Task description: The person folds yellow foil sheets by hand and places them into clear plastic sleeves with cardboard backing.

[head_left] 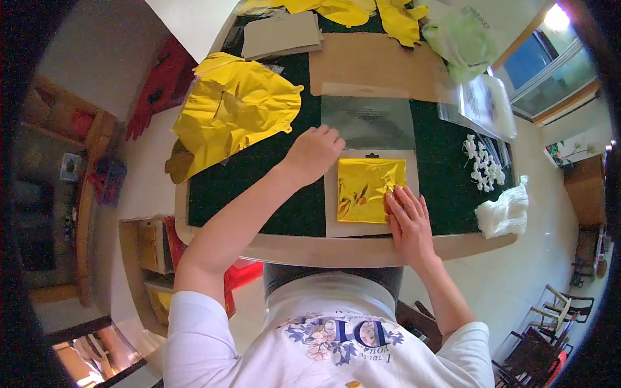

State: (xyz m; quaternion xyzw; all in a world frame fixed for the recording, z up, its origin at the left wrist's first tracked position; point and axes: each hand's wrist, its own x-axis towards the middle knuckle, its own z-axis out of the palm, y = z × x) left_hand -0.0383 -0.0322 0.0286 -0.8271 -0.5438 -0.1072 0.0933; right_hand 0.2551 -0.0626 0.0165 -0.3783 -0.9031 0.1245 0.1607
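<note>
A flat, folded yellow foil piece (369, 187) lies on a pale card near the table's front edge. On its right side rests my right hand (411, 223), fingers stretched out flat. My left hand (314, 153) is closed, its fingers curled at the lower left of a clear plastic sleeve (369, 119), just above and left of the foil; what its fingertips hold is hidden. The sleeve lies directly behind the card, whose top has a small dark hanger hole.
Large yellow foil sheets (239, 113) lie at the left. Pale cards (281, 35), brown paper (375, 64) and a greenish plastic bag (460, 39) are at the back. White ribbon bundles (482, 165) and a white cloth (503, 210) sit at the right.
</note>
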